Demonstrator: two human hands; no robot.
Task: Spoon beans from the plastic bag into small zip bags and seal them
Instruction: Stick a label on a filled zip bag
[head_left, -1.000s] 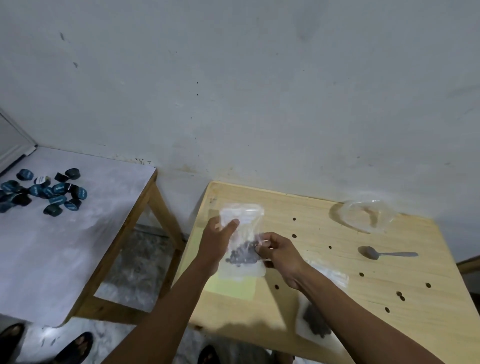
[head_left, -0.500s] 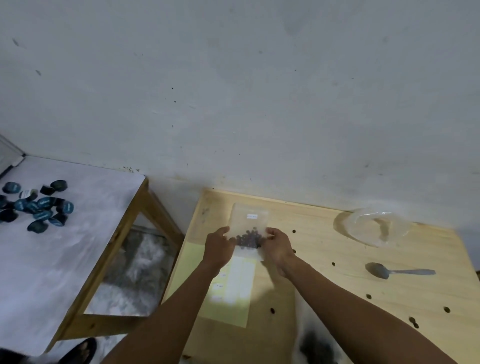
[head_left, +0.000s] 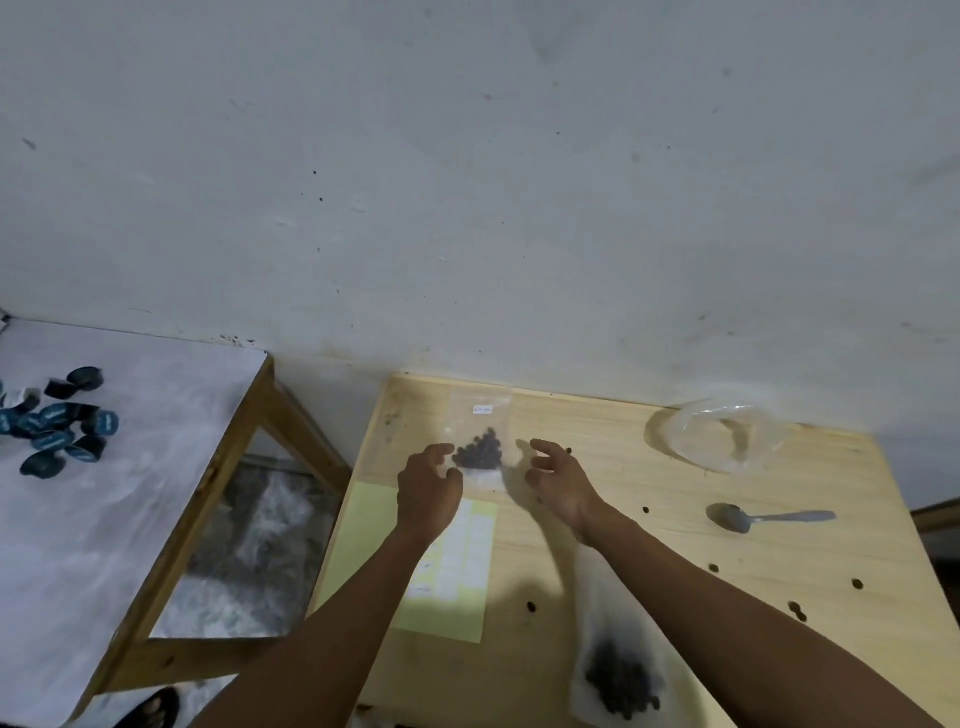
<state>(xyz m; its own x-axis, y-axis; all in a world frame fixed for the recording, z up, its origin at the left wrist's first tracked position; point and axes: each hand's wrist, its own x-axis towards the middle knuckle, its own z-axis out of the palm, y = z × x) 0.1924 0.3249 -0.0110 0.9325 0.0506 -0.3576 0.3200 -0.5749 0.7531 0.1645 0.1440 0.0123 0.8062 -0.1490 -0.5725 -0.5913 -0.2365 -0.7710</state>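
A small clear zip bag (head_left: 480, 415) with a clump of dark beans (head_left: 479, 451) lies flat at the far left of the wooden table (head_left: 623, 545). My left hand (head_left: 428, 488) hovers just left of it and my right hand (head_left: 558, 480) just right, both with fingers spread and holding nothing. The plastic bag of beans (head_left: 618, 675) lies near the front edge, partly under my right forearm. A metal spoon (head_left: 769, 518) rests on the right side of the table. A crumpled clear bag (head_left: 722, 434) sits at the back right.
A yellow sheet with white labels (head_left: 447, 571) lies under my left wrist. Loose beans (head_left: 795, 610) dot the tabletop. To the left stands a second table with a white top (head_left: 130, 493) carrying several dark blue caps (head_left: 57, 426). A wall rises directly behind both tables.
The filled zip bag went from held up in both hands to lying on the table. Both hands let go and drew slightly apart, fingers spread.
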